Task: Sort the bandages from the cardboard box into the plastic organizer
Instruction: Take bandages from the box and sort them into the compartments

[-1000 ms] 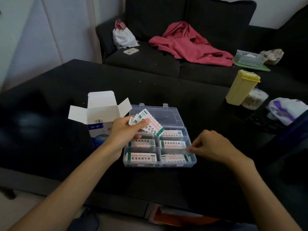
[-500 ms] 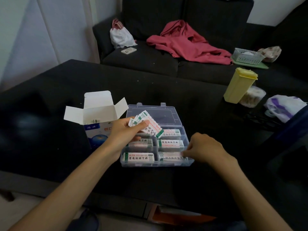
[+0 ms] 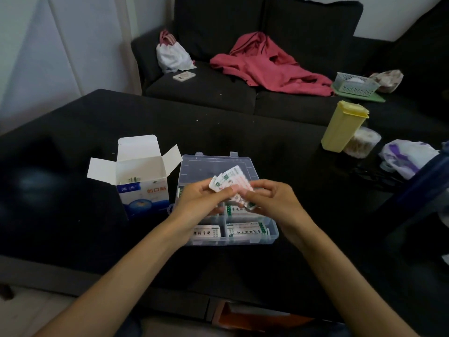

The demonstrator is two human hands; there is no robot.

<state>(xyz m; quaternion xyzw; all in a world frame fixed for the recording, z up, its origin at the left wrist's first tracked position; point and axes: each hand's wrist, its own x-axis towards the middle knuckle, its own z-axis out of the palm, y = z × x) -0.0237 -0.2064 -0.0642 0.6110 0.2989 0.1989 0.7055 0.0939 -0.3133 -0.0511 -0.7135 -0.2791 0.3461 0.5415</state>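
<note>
Here both hands meet above the clear plastic organizer (image 3: 272, 235) on the black table (image 3: 73, 215). Left hand (image 3: 196, 200) grips a fanned stack of wrapped bandages (image 3: 228, 180); right hand (image 3: 272, 199) pinches one bandage (image 3: 245, 203) at the stack's lower end. More bandages lie flat in the organizer's front compartments. Open cardboard box (image 3: 143, 186) stands just left of the organizer, flaps up.
</note>
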